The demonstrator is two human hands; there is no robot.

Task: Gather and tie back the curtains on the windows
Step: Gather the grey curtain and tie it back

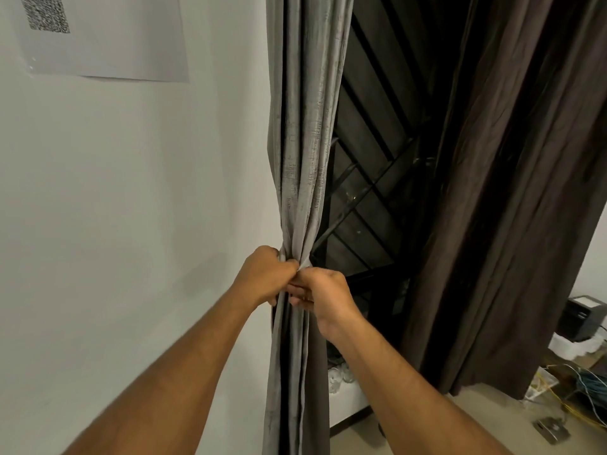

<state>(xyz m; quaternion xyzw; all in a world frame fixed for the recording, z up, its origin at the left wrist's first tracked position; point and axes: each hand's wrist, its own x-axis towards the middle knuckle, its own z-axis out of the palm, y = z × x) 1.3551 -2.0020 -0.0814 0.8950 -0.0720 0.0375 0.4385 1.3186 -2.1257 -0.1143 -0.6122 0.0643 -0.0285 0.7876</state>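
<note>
A grey curtain (303,142) hangs gathered into a narrow bundle beside the white wall. At its waist, my left hand (264,274) grips the bundle from the left side. My right hand (323,295) meets it from the right, fingers curled and pinching a thin grey tie-back band (303,265) wrapped around the fabric. A second, dark brown curtain (512,192) hangs loose on the right of the window. Between the two curtains the dark window with its metal grille (377,178) is exposed.
A sheet of paper with a printed code (101,34) is stuck on the wall at upper left. At lower right stand a black box (584,318), white cloth, tangled cables (581,385) and a small metal plate (551,430) on the floor.
</note>
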